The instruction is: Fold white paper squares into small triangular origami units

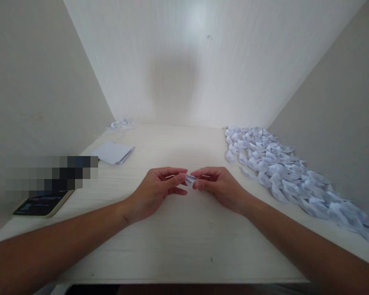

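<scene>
A small folded piece of white paper (190, 179) is pinched between both my hands above the middle of the pale wooden desk (184, 241). My left hand (156, 190) grips its left end with thumb and fingers closed. My right hand (218, 184) pinches its right end the same way. Both hands hover just over the desk surface, fingertips almost touching.
A long heap of several small folded white paper pieces (283, 172) runs along the desk's right side. A stack of flat white paper squares (113, 152) lies at the left back. A phone (43, 203) rests near the left edge. Paper scraps (123, 124) sit in the far left corner. Walls enclose three sides.
</scene>
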Demonstrator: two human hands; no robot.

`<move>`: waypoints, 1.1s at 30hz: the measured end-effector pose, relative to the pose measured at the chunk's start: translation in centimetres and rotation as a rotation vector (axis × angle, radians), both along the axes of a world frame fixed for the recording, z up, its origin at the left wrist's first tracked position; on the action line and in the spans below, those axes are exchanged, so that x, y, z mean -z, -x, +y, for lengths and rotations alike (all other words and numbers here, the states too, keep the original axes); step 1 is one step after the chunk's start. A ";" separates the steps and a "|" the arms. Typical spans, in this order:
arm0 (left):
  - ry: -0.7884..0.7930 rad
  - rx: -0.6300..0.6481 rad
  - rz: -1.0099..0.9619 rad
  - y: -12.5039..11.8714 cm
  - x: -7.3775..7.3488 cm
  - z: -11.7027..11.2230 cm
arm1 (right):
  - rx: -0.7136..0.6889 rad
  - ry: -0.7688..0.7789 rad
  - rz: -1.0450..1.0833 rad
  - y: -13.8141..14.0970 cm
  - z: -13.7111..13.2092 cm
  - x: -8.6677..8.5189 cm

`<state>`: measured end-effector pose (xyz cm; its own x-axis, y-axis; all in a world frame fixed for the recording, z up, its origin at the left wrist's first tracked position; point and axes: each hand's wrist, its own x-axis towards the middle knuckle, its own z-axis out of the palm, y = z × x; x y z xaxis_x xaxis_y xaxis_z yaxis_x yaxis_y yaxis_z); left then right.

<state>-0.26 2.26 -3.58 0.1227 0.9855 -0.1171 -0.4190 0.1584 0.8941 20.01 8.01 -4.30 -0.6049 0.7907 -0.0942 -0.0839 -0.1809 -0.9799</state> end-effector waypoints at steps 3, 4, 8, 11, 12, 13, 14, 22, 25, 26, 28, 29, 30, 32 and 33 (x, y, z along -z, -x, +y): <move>0.013 -0.003 -0.031 0.2 -0.1 0.1 | 0.087 0.008 0.004 0.7 -0.6 -0.3; 0.016 0.004 -0.036 0.3 -0.2 0.2 | 0.124 0.027 0.025 0.9 -1.0 -0.4; -0.003 0.050 -0.059 0.6 -0.5 0.2 | 0.231 0.158 0.172 2.2 -2.8 -1.0; -0.011 0.066 -0.083 0.9 -0.8 0.3 | 0.218 0.311 0.300 3.1 -4.0 -1.1; -0.015 0.077 -0.090 1.0 -0.9 0.4 | 0.207 0.353 0.331 3.5 -4.2 -1.1; -0.022 0.091 -0.099 1.1 -1.0 0.5 | 0.196 0.389 0.360 3.8 -4.4 -1.1; -0.029 0.103 -0.109 1.2 -1.1 0.6 | 0.204 0.417 0.389 4.1 -4.5 -1.1; -0.060 0.100 -0.142 1.8 -1.4 1.2 | 0.360 0.448 0.508 5.8 -4.8 -1.5; -0.078 0.120 -0.141 1.8 -1.4 1.2 | 0.383 0.436 0.531 6.0 -5.3 -1.4; -0.085 0.125 -0.141 1.8 -1.4 1.2 | 0.388 0.433 0.537 6.1 -5.4 -1.4; -0.095 0.129 -0.138 1.8 -1.5 1.1 | 0.401 0.415 0.543 6.1 -5.5 -1.3; -0.099 0.134 -0.134 1.8 -1.5 1.1 | 0.411 0.396 0.540 6.1 -5.6 -1.4; -0.102 0.139 -0.131 1.9 -1.6 1.1 | 0.425 0.371 0.533 6.1 -5.6 -1.4; -0.109 0.147 -0.129 1.9 -1.7 1.0 | 0.460 0.315 0.510 6.2 -5.7 -1.5; -0.113 0.152 -0.130 1.8 -1.8 0.9 | 0.478 0.291 0.497 6.2 -5.7 -1.6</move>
<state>-2.10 3.16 -1.79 0.2776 0.9605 0.0196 -0.5108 0.1303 0.8498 13.85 2.31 -2.68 -0.2279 0.9628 -0.1449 -0.6388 -0.2602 -0.7241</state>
